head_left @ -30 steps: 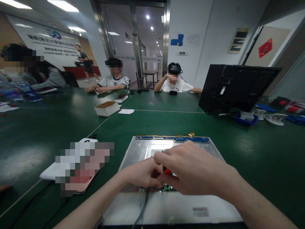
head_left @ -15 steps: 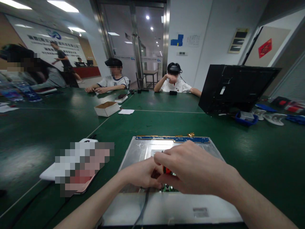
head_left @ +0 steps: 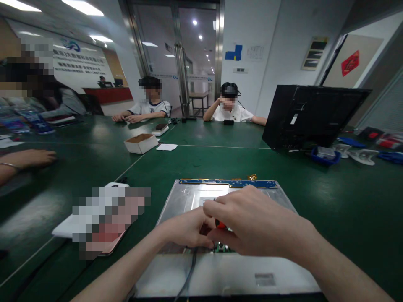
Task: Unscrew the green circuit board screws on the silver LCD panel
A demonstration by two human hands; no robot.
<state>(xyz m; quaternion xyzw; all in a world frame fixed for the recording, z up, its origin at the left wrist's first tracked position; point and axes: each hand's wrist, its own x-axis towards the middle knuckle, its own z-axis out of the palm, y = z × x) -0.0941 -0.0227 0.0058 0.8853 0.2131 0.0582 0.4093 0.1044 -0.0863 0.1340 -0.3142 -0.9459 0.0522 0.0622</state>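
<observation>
In front of me a metal display panel (head_left: 239,272) lies on its face, with a blue circuit strip (head_left: 252,183) along its far edge. My right hand (head_left: 248,222) is closed round a screwdriver with a red and black handle (head_left: 221,225); most of the tool is hidden by the fingers. Just left of it, my left hand (head_left: 192,228) is curled with fingertips together at a green circuit board (head_left: 224,248); what they pinch, if anything, is hidden. From under the left hand a dark cable (head_left: 190,272) runs towards me over the panel.
Two phones, one white (head_left: 67,226) and one pink (head_left: 110,243), are at left. Further off are an open white box (head_left: 141,144), a black monitor (head_left: 311,113) and a blue tray (head_left: 325,157). Another person's hand (head_left: 34,158) rests at far left; several people sit around.
Both my hands keep nearly the same place over the board. Another person's hand and forearm have come in at the far left, and the person walking in the background is gone from view.
</observation>
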